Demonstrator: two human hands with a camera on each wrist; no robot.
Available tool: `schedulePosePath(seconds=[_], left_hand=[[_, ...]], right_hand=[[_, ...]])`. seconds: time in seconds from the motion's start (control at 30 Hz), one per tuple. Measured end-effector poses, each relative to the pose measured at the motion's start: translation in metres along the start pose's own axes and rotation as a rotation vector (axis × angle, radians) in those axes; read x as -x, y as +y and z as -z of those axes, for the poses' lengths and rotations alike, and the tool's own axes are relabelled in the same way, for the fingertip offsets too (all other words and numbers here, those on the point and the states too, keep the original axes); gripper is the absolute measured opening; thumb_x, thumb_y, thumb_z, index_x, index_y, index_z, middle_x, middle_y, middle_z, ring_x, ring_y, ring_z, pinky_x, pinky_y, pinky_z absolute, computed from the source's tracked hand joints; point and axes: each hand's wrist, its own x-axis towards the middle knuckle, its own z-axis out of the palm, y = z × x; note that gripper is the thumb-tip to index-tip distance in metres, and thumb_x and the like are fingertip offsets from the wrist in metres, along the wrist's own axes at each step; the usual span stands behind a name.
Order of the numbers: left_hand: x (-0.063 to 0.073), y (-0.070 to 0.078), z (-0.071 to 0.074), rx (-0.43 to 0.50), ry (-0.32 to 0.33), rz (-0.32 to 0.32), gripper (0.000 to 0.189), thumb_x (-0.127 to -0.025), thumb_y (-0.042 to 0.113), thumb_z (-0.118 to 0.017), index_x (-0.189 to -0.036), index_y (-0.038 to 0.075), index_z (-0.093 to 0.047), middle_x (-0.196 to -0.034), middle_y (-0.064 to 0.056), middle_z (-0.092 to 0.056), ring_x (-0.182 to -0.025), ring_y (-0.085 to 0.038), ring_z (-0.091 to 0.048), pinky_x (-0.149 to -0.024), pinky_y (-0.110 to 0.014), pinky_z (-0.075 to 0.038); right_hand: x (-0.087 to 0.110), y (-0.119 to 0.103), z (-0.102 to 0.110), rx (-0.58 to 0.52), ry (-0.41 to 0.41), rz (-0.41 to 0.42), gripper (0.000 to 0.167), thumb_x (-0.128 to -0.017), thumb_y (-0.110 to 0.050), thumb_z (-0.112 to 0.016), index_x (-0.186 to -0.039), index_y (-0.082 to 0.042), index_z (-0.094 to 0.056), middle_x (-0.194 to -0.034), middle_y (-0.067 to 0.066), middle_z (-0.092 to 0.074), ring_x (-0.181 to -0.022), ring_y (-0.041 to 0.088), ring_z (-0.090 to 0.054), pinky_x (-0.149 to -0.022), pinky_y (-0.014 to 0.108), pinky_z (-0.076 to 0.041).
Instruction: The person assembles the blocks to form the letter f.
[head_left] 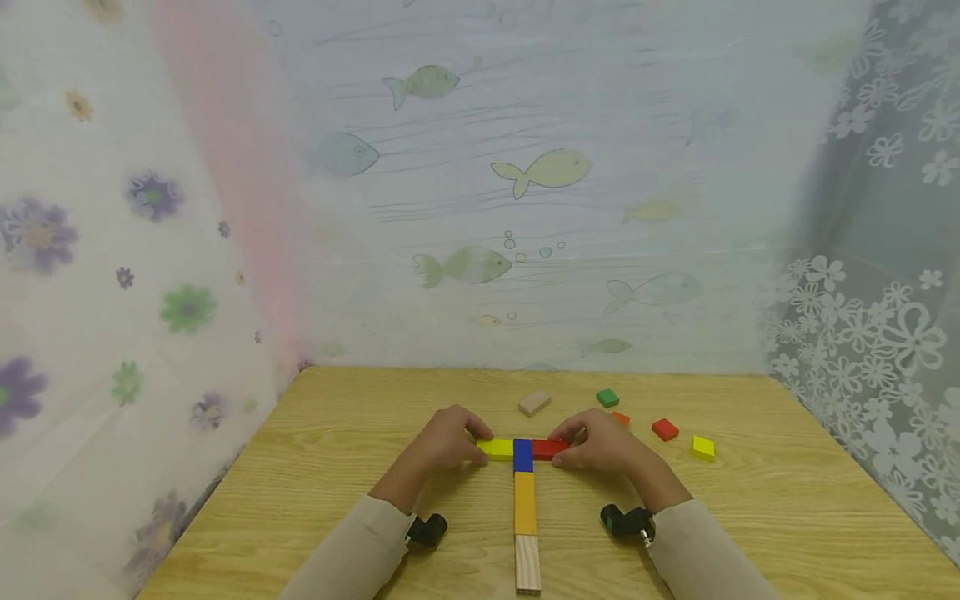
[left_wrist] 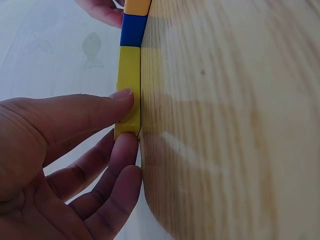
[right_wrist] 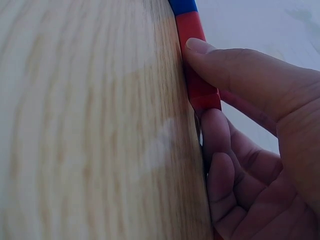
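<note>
My left hand (head_left: 452,437) pinches a yellow block (left_wrist: 129,75) between thumb and fingers at its outer end. On the other side my right hand (head_left: 597,440) grips a red block (right_wrist: 191,30) the same way. Both blocks lie flat on the table, their inner ends against a blue block (head_left: 522,455) between them. Below the blue block, an orange-yellow block (head_left: 525,503) and then a plain wood block (head_left: 527,564) continue in a straight line toward me. Together the blocks form a T shape.
Behind my right hand lie a plain wood block (head_left: 535,403), a green block (head_left: 607,398) and an orange block (head_left: 621,418), partly hidden. A red block (head_left: 665,429) and a yellow block (head_left: 702,448) sit farther right. Patterned curtains (head_left: 525,208) border the wooden table (head_left: 337,467).
</note>
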Motion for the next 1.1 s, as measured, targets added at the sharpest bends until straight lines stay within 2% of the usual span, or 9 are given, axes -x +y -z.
schedulePosePath(seconds=[0.37, 0.87, 1.1], left_hand=[[0.0, 0.0005, 0.001, 0.035, -0.008, 0.002, 0.03, -0.078, 0.008, -0.09, -0.107, 0.012, -0.082, -0.103, 0.0, -0.075, -0.096, -0.019, -0.066, -0.089, -0.04, -0.058], [0.0008, -0.0006, 0.0023, 0.062, -0.007, 0.01, 0.031, -0.078, 0.008, -0.09, -0.108, 0.012, -0.081, -0.106, -0.001, -0.074, -0.097, -0.02, -0.066, -0.089, -0.04, -0.058], [-0.0015, -0.0025, 0.0013, 0.055, -0.013, 0.019, 0.03, -0.079, 0.01, -0.09, -0.108, 0.015, -0.081, -0.105, 0.002, -0.074, -0.098, -0.019, -0.065, -0.093, -0.041, -0.057]], right_hand=[[0.0005, 0.0003, 0.0021, -0.011, -0.005, 0.018, 0.032, -0.083, -0.028, -0.088, -0.113, -0.019, -0.08, -0.109, -0.002, -0.075, -0.088, 0.013, -0.068, -0.075, 0.032, -0.057], [-0.0009, 0.0025, 0.0015, 0.01, 0.002, 0.029, 0.03, -0.083, -0.028, -0.089, -0.111, -0.021, -0.08, -0.106, -0.004, -0.075, -0.087, 0.013, -0.068, -0.075, 0.032, -0.057], [-0.0022, 0.0042, 0.0006, 0.007, 0.002, 0.033, 0.03, -0.082, -0.03, -0.089, -0.11, -0.023, -0.08, -0.104, -0.005, -0.074, -0.084, 0.015, -0.067, -0.074, 0.034, -0.057]])
